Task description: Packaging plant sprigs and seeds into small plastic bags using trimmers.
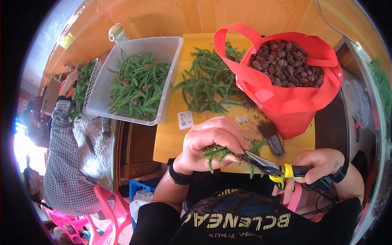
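My left hand (pixel 210 139), wearing a dark wristband, is closed on a green fir sprig (pixel 217 154) in front of my chest. My right hand (pixel 325 162) grips long-nosed pliers (pixel 266 164) with yellow and black handles. Their jaws reach left to the sprig and my left fingertips; what lies between the jaws cannot be made out. Just beyond my hands, a bundle of dark thin stems (pixel 269 131) with a wrapped end lies on the yellow table (pixel 171 141). A pile of green sprigs (pixel 208 81) lies farther back.
At the back right stands a red bag (pixel 281 118) filled with brown pine cones (pixel 281 61). A clear plastic bin (pixel 175 61) at the left holds decorated sprigs (pixel 136 87). A small white label (pixel 185 120) lies nearby. Another person (pixel 67 163) in a checked sleeve works farther left.
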Demonstrator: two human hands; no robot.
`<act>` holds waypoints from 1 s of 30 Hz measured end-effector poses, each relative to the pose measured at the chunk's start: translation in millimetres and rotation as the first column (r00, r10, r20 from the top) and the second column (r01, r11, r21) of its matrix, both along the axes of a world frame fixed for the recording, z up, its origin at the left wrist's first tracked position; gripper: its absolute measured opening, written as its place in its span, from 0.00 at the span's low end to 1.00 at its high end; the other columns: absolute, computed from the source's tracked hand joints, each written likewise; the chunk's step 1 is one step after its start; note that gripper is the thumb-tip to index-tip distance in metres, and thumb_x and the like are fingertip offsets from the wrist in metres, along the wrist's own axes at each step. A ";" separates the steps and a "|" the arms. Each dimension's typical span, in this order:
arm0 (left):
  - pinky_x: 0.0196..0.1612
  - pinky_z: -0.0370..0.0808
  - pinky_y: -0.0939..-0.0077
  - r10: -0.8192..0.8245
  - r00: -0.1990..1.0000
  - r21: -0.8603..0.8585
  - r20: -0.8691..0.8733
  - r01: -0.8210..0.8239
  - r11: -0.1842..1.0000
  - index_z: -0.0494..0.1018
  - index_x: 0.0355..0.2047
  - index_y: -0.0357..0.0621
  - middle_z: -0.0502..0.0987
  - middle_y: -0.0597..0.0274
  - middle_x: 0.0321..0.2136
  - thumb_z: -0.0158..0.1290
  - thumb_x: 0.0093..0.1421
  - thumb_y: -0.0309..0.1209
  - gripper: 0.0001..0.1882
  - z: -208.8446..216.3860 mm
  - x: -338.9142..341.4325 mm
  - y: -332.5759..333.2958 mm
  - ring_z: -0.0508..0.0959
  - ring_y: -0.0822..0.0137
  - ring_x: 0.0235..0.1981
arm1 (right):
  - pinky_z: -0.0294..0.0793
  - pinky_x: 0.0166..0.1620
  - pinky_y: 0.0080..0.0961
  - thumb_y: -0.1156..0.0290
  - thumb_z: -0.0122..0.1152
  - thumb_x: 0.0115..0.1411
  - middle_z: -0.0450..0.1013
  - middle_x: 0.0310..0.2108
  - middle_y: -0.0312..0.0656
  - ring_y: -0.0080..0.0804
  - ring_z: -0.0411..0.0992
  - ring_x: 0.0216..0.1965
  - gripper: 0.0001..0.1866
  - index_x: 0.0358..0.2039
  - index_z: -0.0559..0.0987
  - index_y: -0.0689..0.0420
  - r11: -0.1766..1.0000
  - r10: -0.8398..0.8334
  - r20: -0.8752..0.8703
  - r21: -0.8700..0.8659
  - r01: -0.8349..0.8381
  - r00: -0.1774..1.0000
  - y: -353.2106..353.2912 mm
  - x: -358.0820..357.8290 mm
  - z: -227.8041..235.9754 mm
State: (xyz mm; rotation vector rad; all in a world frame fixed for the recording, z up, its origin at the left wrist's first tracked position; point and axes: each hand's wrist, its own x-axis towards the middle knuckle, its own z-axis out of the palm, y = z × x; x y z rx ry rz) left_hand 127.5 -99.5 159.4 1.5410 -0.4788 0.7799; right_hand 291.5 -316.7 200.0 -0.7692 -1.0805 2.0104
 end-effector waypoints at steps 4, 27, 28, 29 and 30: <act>0.28 0.68 0.72 0.029 0.999 -0.118 0.023 -0.026 0.993 0.71 0.21 0.41 0.74 0.58 0.22 0.58 0.48 0.33 0.10 -1.2 -3.4 4.8 0.71 0.64 0.24 | 0.58 0.55 0.40 0.58 0.50 0.60 0.73 0.41 0.55 0.50 0.64 0.51 0.21 0.28 0.71 0.69 0.994 -0.110 0.084 0.002 0.110 0.990 -7.0 -0.8 4.3; 0.31 0.68 0.73 0.224 0.964 -0.092 -0.141 -0.238 0.967 0.70 0.24 0.39 0.73 0.57 0.24 0.56 0.48 0.28 0.07 -7.2 -6.8 -7.1 0.72 0.66 0.26 | 0.71 0.37 0.31 0.66 0.71 0.38 0.71 0.26 0.40 0.42 0.69 0.38 0.15 0.19 0.73 0.60 0.562 -0.821 0.570 0.801 -0.205 -0.026 11.8 -20.5 22.9; 0.31 0.68 0.73 0.221 0.965 -0.093 -0.140 -0.235 0.967 0.70 0.24 0.39 0.73 0.57 0.24 0.56 0.48 0.28 0.07 -7.0 -6.3 -7.1 0.72 0.66 0.26 | 0.71 0.37 0.31 0.66 0.71 0.38 0.71 0.25 0.39 0.42 0.69 0.37 0.15 0.19 0.73 0.60 0.559 -0.823 0.566 0.799 -0.220 -0.036 12.3 -20.4 23.7; 0.31 0.68 0.73 0.203 0.967 -0.109 -0.153 -0.221 0.969 0.70 0.23 0.39 0.73 0.57 0.24 0.57 0.48 0.28 0.07 -6.6 -6.4 -7.4 0.72 0.66 0.25 | 0.71 0.37 0.31 0.66 0.71 0.38 0.71 0.25 0.39 0.42 0.69 0.37 0.15 0.19 0.73 0.60 0.560 -0.823 0.567 0.799 -0.219 -0.036 12.4 -19.8 23.7; 0.30 0.68 0.73 0.184 0.969 -0.125 -0.166 -0.206 0.971 0.70 0.23 0.39 0.73 0.57 0.23 0.57 0.48 0.28 0.07 -6.2 -6.2 -7.5 0.72 0.66 0.25 | 0.71 0.37 0.30 0.66 0.71 0.37 0.70 0.24 0.39 0.43 0.69 0.37 0.15 0.19 0.73 0.60 0.559 -0.824 0.565 0.798 -0.227 -0.042 12.4 -19.0 23.7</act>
